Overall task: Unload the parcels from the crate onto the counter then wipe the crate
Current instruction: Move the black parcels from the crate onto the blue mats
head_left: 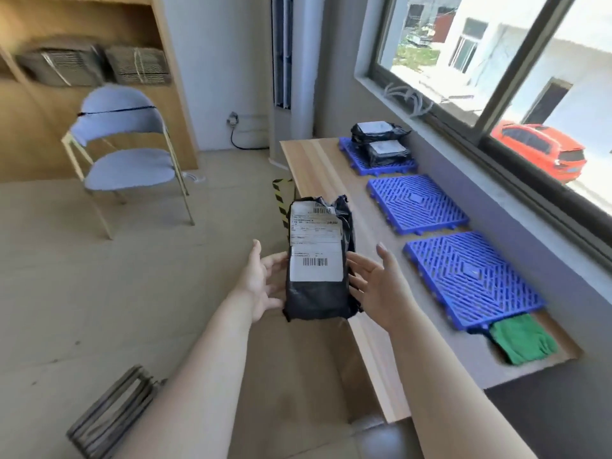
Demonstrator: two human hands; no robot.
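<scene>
While the black parcel (318, 260) is carried upright between both palms, short of the near edge of the tabletop (334, 180), the unloading step looks to be in hand, with wiping not yet begun. The left hand (261, 279) presses the parcel's left side with fingers nearly straight and spread, and the right hand (381, 286) cups the right side, fingers open and relaxed, so the parcel is squeezed between flat hands rather than gripped. It is a soft black poly mailer, wrinkled and crumpled at the top, with a large white shipping label and barcode facing the camera; it will likely flex and could slip if the pressure eases. Below and to the left of the parcel, on the floor, only a slatted corner of what may be the crate (109, 415) shows. To the right of the parcel a green cloth (523, 339) lies on the tabletop, partly tucked under the nearest blue grid mat (470, 279). Beyond, a second blue mat (417, 203) lies bare, and the farthest mat (361, 160) carries two black parcels (381, 140). The next move probably calls for swinging the parcel rightward and laying it label up on a free mat.
</scene>
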